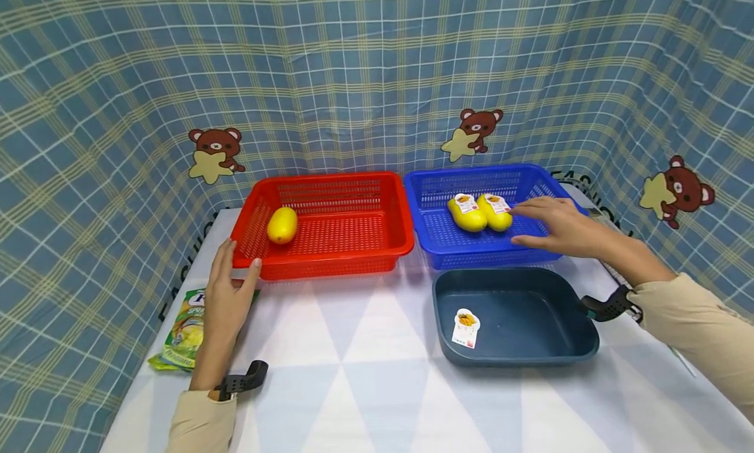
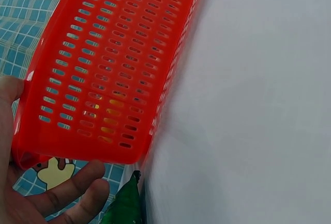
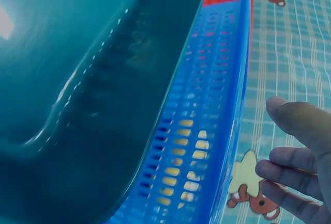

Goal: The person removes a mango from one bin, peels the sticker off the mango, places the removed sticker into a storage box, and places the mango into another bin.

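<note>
My left hand (image 1: pixel 226 302) is at the near left corner of the red basket (image 1: pixel 330 268). In the left wrist view the thumb meets the basket's rim, and the other fingers lie beside its end. One yellow, mango-like fruit (image 1: pixel 283 226) lies in that basket. Over the right part of the blue basket (image 1: pixel 471 249) hovers my right hand (image 1: pixel 559 227), thumb and fingers apart, holding nothing. Its fingertips are close to two yellow fruits with white stickers, the left one (image 1: pixel 469 218) and the right one (image 1: pixel 497 217); contact cannot be made out.
A dark teal tub (image 1: pixel 512 322) with a fruit sticker (image 1: pixel 466 328) inside stands in front of the blue basket. Beneath my left forearm lies a green and yellow packet (image 1: pixel 187 328). A checked cloth (image 1: pixel 365 80) hangs behind and at both sides.
</note>
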Motion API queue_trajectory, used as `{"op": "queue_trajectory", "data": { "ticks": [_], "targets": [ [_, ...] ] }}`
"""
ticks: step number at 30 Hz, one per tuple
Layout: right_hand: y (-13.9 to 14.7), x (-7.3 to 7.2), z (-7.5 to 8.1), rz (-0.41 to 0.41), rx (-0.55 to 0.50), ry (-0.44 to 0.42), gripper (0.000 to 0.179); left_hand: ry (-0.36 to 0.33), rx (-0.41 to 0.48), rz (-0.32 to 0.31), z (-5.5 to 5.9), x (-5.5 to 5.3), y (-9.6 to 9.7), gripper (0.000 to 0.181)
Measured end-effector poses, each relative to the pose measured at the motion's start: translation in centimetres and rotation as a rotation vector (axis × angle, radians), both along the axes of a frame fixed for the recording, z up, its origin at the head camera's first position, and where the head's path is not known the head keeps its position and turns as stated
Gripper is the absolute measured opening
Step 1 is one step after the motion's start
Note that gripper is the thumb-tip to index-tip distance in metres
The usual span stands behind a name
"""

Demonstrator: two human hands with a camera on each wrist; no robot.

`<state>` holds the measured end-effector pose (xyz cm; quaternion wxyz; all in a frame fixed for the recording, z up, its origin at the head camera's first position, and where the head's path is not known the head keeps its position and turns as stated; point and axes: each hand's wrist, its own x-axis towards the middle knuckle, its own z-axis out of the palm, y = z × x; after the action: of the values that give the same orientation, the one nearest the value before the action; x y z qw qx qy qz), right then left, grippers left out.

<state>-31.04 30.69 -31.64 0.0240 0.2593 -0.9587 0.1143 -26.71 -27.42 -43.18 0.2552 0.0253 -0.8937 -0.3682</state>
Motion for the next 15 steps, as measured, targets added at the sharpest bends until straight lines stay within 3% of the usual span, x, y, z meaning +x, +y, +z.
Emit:
{"op": "queue_trajectory", "data": {
  "ticks": [15],
  "targets": [
    [4.8,0.2,-0.7,-0.101,0.011,0.011,0.063,-0.032,0.018,-0.004,0.4,0.3,0.5,0.069]
  ]
}}
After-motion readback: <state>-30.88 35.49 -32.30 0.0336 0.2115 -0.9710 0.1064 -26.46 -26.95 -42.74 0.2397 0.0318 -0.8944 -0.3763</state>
